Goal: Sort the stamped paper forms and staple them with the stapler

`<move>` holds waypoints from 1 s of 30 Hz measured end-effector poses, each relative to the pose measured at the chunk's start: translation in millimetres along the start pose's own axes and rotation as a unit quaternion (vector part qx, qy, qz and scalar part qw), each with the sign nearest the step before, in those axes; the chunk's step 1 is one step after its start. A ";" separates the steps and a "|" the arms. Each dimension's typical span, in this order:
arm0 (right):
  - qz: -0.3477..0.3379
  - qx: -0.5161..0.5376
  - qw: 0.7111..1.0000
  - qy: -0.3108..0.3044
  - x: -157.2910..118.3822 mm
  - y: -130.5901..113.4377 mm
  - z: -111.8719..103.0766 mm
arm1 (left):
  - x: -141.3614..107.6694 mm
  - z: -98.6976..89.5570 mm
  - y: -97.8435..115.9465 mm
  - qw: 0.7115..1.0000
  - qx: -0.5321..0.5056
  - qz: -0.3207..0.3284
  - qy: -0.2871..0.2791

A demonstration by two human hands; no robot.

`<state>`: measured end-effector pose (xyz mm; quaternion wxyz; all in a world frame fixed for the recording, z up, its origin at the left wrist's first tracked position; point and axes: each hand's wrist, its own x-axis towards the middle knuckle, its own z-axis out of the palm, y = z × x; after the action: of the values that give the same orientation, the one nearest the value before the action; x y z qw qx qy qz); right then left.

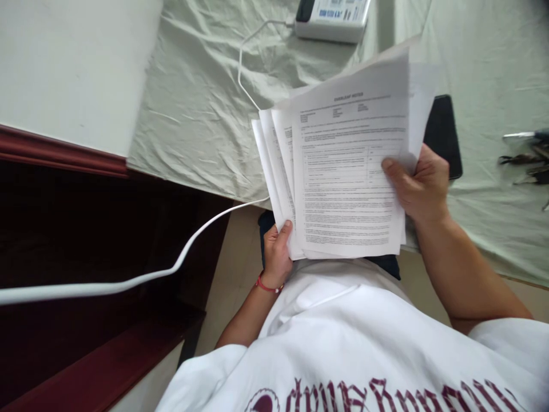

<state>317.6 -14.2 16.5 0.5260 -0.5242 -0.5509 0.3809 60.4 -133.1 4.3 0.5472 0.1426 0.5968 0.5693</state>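
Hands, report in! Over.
Left hand: gripping papers, lower edge. Right hand: gripping right side. White cable passes behind papers. Over.

**Two-handed grip in front of the torso [343, 326]**

The left hand [278, 252], close to the torso, is closed, its thumb [285, 230] uppermost and pointing away from the torso; its fingers are largely hidden. The left forearm [243, 319] slants forward from beside the torso. The right hand [424, 186], farther out from the torso, grips with its thumb laid inward on top, fingers mostly concealed beneath. The right forearm [467, 269] angles inward, bent at the elbow.
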 end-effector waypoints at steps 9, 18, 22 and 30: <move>-0.004 0.010 1.000 -0.011 0.0 -2.5 2.0 | -0.4 -2.5 -0.6 1.000 -0.003 0.014 -0.008; -0.001 0.044 0.998 0.043 3.1 4.9 7.5 | 0.1 -7.0 -1.6 1.000 0.013 0.023 -0.013; 0.019 0.046 0.999 0.018 3.2 4.7 5.3 | 0.4 -7.7 -2.2 1.000 0.008 0.024 -0.006; -0.005 0.001 0.999 -0.042 0.5 6.7 4.9 | -0.8 -6.5 -2.7 1.000 -0.006 0.018 0.007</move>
<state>314.0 -12.0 9.3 0.5046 -0.5044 -0.5751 0.4003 56.6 -138.0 0.8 0.5331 0.1461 0.5947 0.5837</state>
